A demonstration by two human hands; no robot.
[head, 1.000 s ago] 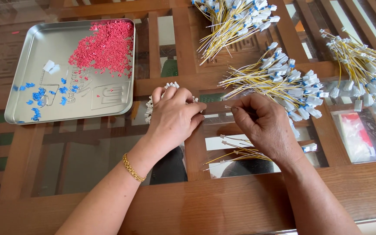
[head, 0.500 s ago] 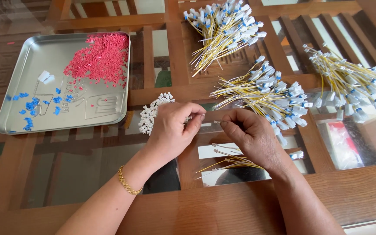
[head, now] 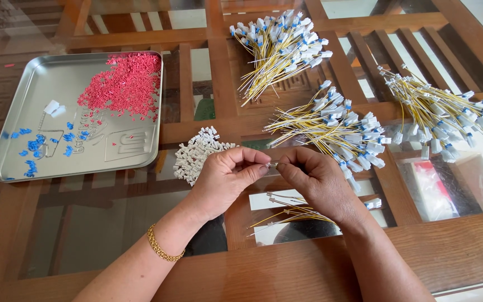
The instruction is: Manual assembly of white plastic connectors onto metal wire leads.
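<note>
My left hand [head: 227, 179] and my right hand [head: 317, 182] meet at the middle of the glass table, fingertips pinched together on a thin yellow wire with a metal tip [head: 273, 165]. A small pile of white plastic connectors [head: 195, 154] lies just left of my left hand. Below my right hand lie a few loose yellow wires [head: 286, 213]. A gold bracelet circles my left wrist.
A metal tray [head: 135, 154] at the left holds red bits [head: 121, 84], blue bits [head: 45, 146] and a white piece. Three bundles of yellow wires with white and blue connectors [head: 278, 47] [head: 336, 128] [head: 443, 112] lie behind and right. A clear bag [head: 432, 187] sits at the right.
The view has shifted, so everything sits lower in frame. My hands stay together at the wire, fingertips now pinched closer over its tip.
</note>
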